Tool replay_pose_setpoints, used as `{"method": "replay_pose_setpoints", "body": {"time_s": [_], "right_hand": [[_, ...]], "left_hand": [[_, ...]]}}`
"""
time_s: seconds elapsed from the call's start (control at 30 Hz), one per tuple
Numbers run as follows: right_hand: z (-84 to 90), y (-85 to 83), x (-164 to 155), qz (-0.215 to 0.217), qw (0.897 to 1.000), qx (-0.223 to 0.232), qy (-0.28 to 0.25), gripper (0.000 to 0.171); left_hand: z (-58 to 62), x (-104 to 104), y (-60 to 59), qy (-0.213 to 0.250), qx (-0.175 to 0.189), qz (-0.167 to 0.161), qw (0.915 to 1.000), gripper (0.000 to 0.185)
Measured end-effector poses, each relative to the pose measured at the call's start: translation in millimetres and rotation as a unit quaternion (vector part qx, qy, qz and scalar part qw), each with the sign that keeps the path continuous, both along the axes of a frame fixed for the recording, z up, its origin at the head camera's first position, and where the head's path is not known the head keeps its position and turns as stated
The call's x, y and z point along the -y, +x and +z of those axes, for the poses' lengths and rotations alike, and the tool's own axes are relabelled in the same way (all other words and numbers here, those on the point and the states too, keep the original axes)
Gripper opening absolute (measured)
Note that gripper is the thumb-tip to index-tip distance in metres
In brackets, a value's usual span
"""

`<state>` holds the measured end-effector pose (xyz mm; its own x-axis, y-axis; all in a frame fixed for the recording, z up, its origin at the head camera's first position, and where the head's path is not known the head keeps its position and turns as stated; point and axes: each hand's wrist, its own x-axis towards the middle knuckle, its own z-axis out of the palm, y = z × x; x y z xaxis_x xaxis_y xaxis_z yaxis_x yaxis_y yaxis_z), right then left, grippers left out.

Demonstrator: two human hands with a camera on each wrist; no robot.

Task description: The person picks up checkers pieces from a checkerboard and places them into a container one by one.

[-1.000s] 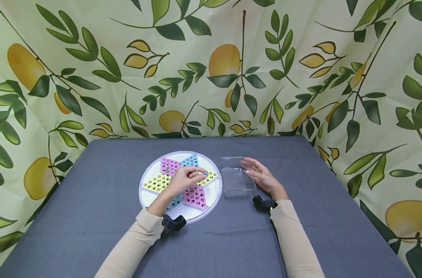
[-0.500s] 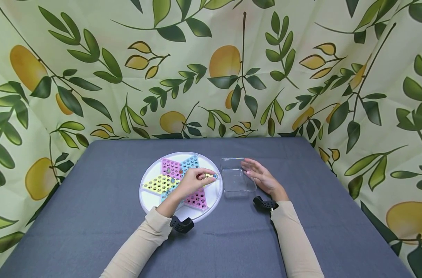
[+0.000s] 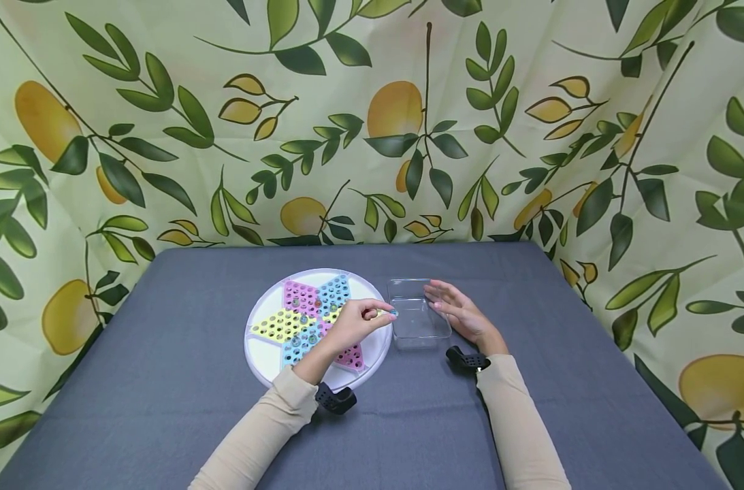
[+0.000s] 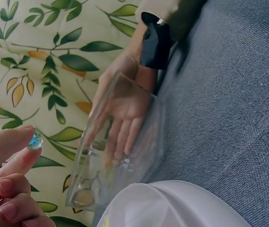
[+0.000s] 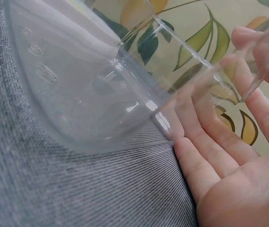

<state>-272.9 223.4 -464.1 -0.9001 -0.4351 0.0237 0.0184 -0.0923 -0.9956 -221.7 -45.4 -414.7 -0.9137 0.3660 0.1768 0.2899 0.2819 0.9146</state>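
A clear glass marble with blue inside is pinched between the thumb and index fingertip of my left hand. In the head view, that hand is above the right edge of a round white Chinese checkers board, close to the left wall of a clear plastic box. My right hand rests along the box's right side with its fingers fairly straight. Through the clear wall, those fingers show in the right wrist view. Part of the board's star pattern is hidden under my left hand and forearm.
Several marbles sit in holes on the board's pink, yellow and blue star. A grey-blue cloth covers the table. Behind it hangs a curtain printed with leaves and fruit.
My left hand has moved to the right across the board with the marble, nearing the box. More of the star shows behind it. The right hand and the box have kept their places.
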Motion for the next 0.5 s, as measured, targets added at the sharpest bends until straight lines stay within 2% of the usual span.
{"method": "replay_pose_setpoints", "body": {"time_s": [0.5], "right_hand": [[-0.7,-0.5,0.2,-0.009,1.000,-0.001,0.020,0.062]], "left_hand": [[-10.8,-8.6,-0.5,-0.030,0.019,-0.004,0.9994,0.023]]}}
